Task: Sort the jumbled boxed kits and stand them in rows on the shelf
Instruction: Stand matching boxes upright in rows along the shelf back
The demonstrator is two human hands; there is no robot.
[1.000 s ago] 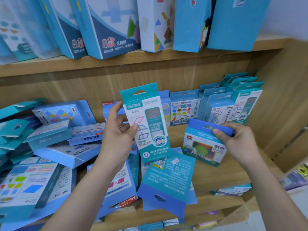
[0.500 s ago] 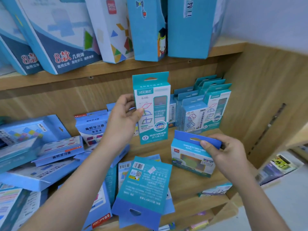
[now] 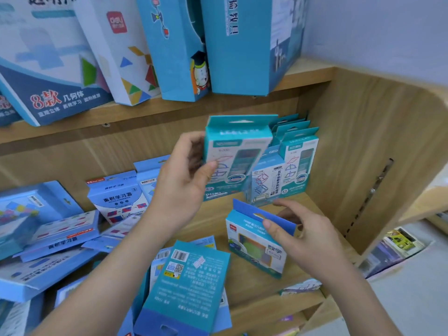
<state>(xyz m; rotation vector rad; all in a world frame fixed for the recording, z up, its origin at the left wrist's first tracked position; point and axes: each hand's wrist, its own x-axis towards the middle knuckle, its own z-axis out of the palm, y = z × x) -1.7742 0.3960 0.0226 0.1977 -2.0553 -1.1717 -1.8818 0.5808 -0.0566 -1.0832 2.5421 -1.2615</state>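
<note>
Teal kit [image 3: 236, 156] (upright) gripped by left hand [image 3: 184, 180]; right hand [image 3: 305, 241] pinches blue box [image 3: 257, 241].

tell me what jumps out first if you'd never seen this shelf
The eye lands on the tall teal boxed kit held upright mid-frame in the left hand, close to a standing row of matching teal boxes at the back right of the wooden shelf. Just below, the right hand pinches the dark blue hang tab of a small blue box, and a jumbled heap of flat blue boxes sprawls across the left.
</note>
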